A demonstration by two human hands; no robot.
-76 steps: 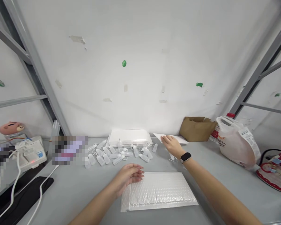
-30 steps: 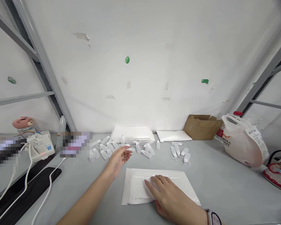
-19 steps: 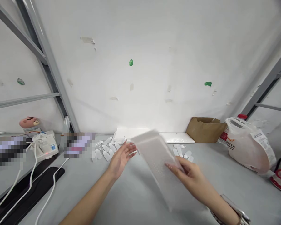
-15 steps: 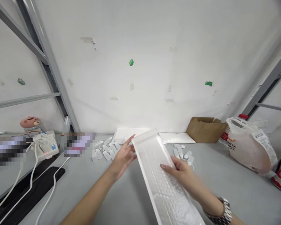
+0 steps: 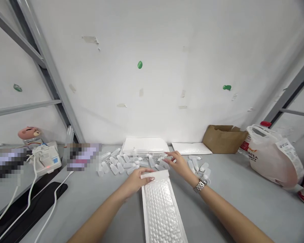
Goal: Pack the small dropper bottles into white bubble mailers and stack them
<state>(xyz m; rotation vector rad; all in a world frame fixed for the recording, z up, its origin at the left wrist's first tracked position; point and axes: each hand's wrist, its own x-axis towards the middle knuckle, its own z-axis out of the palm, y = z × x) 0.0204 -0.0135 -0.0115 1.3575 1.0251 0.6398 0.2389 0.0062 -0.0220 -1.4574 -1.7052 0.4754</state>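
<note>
A white bubble mailer [image 5: 162,209] lies lengthwise on the table in front of me, its flap end pointing away. My left hand [image 5: 139,182] grips the left corner of that end, thumb on top and fingers at the far edge. Beyond the mailer is a loose pile of small translucent plastic bottles [image 5: 120,167] with white tips. My right hand [image 5: 178,165], with a metal watch on its wrist, reaches over the right end of this pile. Its fingers are apart with nothing visible in them. A smaller cluster of similar bottles [image 5: 195,165] lies to the right.
A stack of white mailers [image 5: 145,145] lies against the wall, with another mailer [image 5: 192,148] beside it. Farther right stand a brown cardboard box [image 5: 224,140] and a plastic carrier bag [image 5: 271,158]. White cables [image 5: 56,199] and a power strip [image 5: 49,158] are at left.
The raised mailer has come down onto the table. My left hand has taken hold of its flap end; my right hand has let go and moved up to the bottles.
</note>
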